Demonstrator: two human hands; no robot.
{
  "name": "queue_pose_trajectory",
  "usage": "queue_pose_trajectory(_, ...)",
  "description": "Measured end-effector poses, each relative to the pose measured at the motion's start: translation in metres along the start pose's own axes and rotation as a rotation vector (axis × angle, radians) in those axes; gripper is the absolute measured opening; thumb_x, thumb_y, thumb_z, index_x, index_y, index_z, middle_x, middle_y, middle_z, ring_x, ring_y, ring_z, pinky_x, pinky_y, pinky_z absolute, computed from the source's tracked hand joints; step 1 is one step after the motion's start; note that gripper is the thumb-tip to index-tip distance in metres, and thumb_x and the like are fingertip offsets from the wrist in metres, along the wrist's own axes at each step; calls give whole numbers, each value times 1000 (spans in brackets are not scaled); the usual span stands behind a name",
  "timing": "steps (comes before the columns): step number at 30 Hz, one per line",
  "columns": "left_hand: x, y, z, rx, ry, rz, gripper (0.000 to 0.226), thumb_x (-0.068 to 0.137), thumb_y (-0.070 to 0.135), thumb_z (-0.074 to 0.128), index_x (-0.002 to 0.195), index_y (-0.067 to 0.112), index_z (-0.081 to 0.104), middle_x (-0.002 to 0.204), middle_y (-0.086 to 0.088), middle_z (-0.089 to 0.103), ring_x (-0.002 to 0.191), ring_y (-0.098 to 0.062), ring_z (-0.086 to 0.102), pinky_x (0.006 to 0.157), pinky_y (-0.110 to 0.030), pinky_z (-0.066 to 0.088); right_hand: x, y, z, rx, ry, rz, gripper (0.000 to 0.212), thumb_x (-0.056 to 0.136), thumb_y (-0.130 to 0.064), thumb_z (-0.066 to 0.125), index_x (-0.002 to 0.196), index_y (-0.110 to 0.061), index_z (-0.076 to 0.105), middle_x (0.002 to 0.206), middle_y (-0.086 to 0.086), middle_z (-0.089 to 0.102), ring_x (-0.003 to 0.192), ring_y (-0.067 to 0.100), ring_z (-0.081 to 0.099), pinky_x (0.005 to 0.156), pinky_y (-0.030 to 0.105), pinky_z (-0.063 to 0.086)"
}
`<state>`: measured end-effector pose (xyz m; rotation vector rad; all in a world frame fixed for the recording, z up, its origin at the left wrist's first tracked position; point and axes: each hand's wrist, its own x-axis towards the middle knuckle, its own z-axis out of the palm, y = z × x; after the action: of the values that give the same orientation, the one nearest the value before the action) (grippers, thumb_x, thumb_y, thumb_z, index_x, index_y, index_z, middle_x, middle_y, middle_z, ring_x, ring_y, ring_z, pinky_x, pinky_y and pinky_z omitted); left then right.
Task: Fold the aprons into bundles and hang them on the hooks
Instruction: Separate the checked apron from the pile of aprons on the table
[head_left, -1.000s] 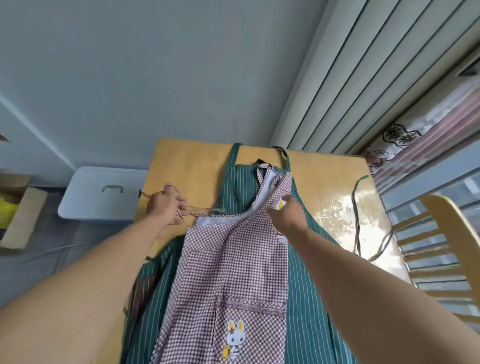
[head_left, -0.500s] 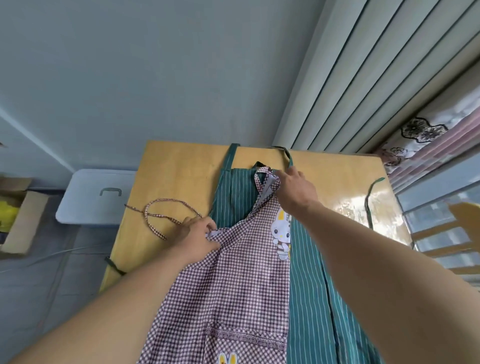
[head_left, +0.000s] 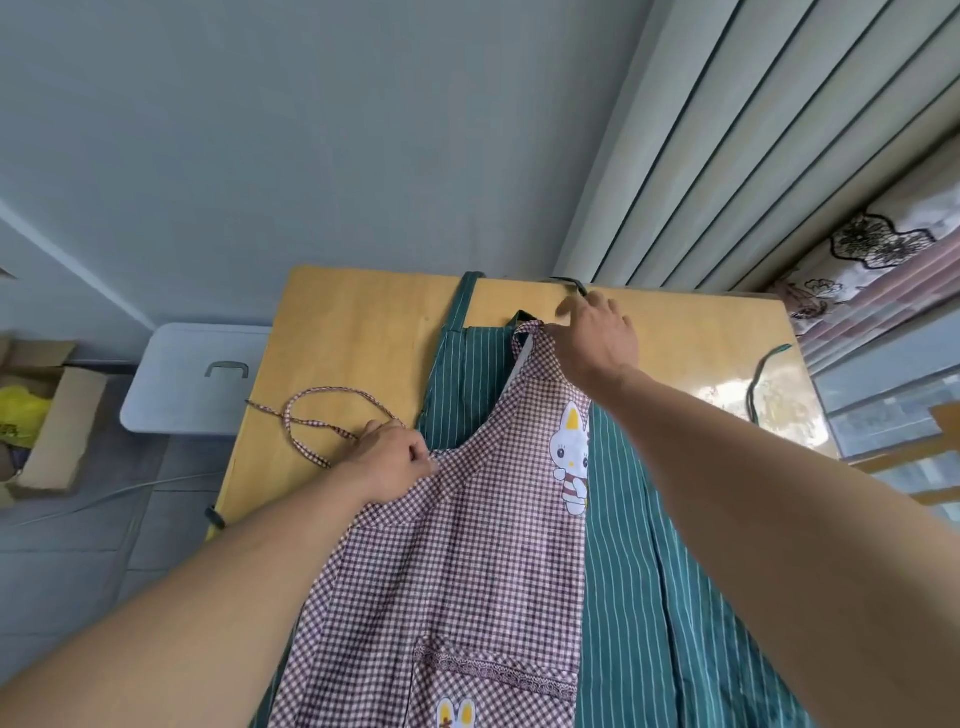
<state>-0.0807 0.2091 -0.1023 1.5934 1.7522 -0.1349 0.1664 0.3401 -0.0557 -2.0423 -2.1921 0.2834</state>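
A yellow wooden surface (head_left: 363, 332) stands against a grey wall, with pale curtains (head_left: 753, 130) past its far right corner. The checked apron (head_left: 467, 561) lies on the green striped apron (head_left: 639, 597) in the middle. The left hand (head_left: 389, 462) pinches the checked apron's edge. The right hand (head_left: 592, 338) rests spread on its top. Both aprons are cut off at the near edge.

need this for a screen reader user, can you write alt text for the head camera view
Two hands spread a checked apron over a green striped apron on a wooden table. The left hand pinches its side corner near the loose tie; the right hand rests open at the top.
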Motion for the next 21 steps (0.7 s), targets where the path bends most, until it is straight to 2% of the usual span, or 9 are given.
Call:
queue_pose_trajectory(2, -1, -1, -2, -45, 41, 5, 18, 97, 49, 57, 90, 33, 55, 100, 11, 58, 112, -17, 53, 101, -46, 46, -3, 1, 2, 39, 39, 91, 43, 98, -24, 53, 141, -19, 45, 133, 9, 51, 120, 27, 48, 105, 45, 42)
queue_pose_trajectory(4, -2, -4, -3, -24, 65, 39, 25, 93, 55, 61, 102, 34, 53, 100, 11, 61, 101, -14, 58, 91, -40, 52, -8, 10, 9, 49, -6, 234, 47, 96, -32, 54, 138, -16, 42, 128, 10, 51, 114, 28, 51, 99, 48, 47)
queue_pose_trajectory(6, -6, -6, -5, 2, 44, 62, 40, 83, 58, 72, 108, 34, 53, 103, 12, 59, 97, -11, 58, 87, -36, 53, -11, 20, 14, 178, -173, 435, 67, 92, -57, 60, 137, -11, 43, 127, 11, 56, 108, 29, 58, 89, 47, 55)
queue_pose_trajectory(7, -5, -7, -7, 4, 29, 63, 45, 78, 57, 77, 109, 34, 54, 104, 12, 57, 97, -11, 57, 86, -35, 52, -12, 23, 16, 290, -281, 520, 76, 87, -64, 65, 135, -8, 46, 123, 11, 60, 100, 27, 63, 81, 42, 58)
queue_pose_trajectory(9, -6, -7, -10, 16, 23, 53, 50, 73, 57, 82, 107, 32, 54, 107, 12, 54, 100, -11, 56, 85, -33, 50, -15, 29, 17, 480, -407, 616, 68, 84, -57, 74, 121, -2, 57, 109, 10, 70, 87, 23, 67, 71, 35, 59)
queue_pose_trajectory(12, -6, -8, -14, 55, -9, 3, 52, 77, 68, 72, 106, 30, 50, 104, 12, 53, 96, -10, 55, 77, -32, 47, -14, 37, 26, 644, -323, 656, 44, 88, -40, 77, 109, -2, 66, 103, 12, 74, 90, 27, 73, 83, 38, 62)
queue_pose_trajectory(15, -9, -13, -21, 143, -166, -33, 48, 77, 71, 69, 98, 32, 50, 98, 11, 60, 87, -11, 60, 68, -30, 46, -14, 39, 26, 677, -213, 646, 36, 94, -36, 70, 107, -3, 70, 106, 12, 74, 92, 29, 71, 88, 40, 60)
queue_pose_trajectory(18, -13, -22, -33, 246, -125, -32, 38, 83, 67, 67, 82, 33, 50, 90, 7, 62, 79, -13, 59, 59, -28, 38, -14, 43, 24, 670, -159, 653, 30, 102, -30, 59, 114, -5, 69, 104, 9, 69, 90, 27, 65, 82, 32, 54)
queue_pose_trajectory(21, -19, -37, -46, 360, -106, -79, 46, 80, 76, 63, 88, 34, 45, 85, 10, 54, 80, -12, 53, 62, -28, 38, -15, 47, 23, 669, -156, 656, 29, 104, -29, 54, 113, -4, 67, 106, 12, 68, 92, 29, 65, 82, 34, 54)
